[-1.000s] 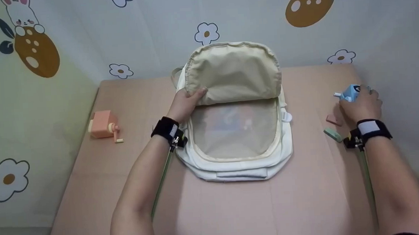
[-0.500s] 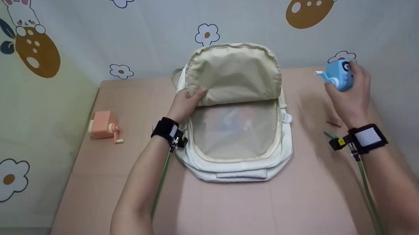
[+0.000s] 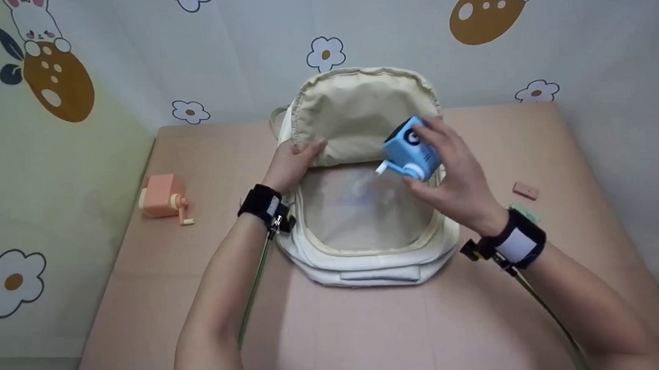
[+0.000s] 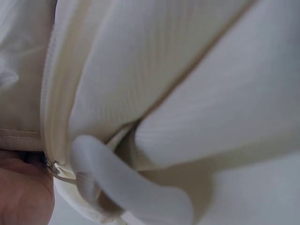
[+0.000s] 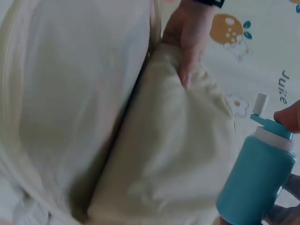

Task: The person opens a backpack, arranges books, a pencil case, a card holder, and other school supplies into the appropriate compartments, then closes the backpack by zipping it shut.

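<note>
The head view shows a white backpack lying on a pinkish worktop, its beige flap folded up at the far end. Of the two hands, the left hand is at the left side of the backpack, pinching the lower left corner of the flap with its thumb laid over the fabric. The right hand holds a blue crank-handled box over the right half of the backpack, just in front of the flap. The thumb is on the crank side and the fingers are on the opposite side; the box is tilted, with its white-tipped crank pointing left. Below the flap, a cloudy panel sits within the backpack's cream edging.

In the right wrist view the blue box is apart from the flap, and a dark gap runs between flap and panel. The left wrist view catches part of the left hand against the cloth, close to a zip and a white strap of the backpack.

Well to the left of the backpack stands a pink crank-handled box. To its right lie a small pink block and, just beside that, a green block, partly hidden by the right wristband.
</note>
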### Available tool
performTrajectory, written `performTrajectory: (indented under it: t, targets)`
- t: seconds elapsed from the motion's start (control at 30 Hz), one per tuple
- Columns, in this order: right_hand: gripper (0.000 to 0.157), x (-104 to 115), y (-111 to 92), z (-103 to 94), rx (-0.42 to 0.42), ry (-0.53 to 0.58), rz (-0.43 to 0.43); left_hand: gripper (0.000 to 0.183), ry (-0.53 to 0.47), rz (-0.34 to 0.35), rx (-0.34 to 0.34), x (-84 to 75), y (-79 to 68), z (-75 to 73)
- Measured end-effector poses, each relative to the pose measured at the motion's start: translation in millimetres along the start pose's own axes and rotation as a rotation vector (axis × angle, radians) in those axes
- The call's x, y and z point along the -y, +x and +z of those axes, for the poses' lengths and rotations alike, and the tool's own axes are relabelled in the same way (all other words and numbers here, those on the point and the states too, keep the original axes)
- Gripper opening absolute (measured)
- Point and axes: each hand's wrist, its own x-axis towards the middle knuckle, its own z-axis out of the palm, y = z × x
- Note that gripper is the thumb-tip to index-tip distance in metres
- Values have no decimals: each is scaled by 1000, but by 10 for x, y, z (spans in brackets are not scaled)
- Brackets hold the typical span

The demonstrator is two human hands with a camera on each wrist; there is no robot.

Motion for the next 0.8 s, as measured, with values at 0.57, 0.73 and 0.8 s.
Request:
performTrajectory:
  t: [0.57,0.73,0.8]
  targets:
    - [80,-243,-248,456,215,-239,268,41,-80,3,-6,25,13,19]
    - [85,-233,-213,509,240,-321,248,42,-94,-15,-9,13,26,1]
    - [86,-229,-192,525,247,-353,233,43,-82,-14,-18,3,29,-15]
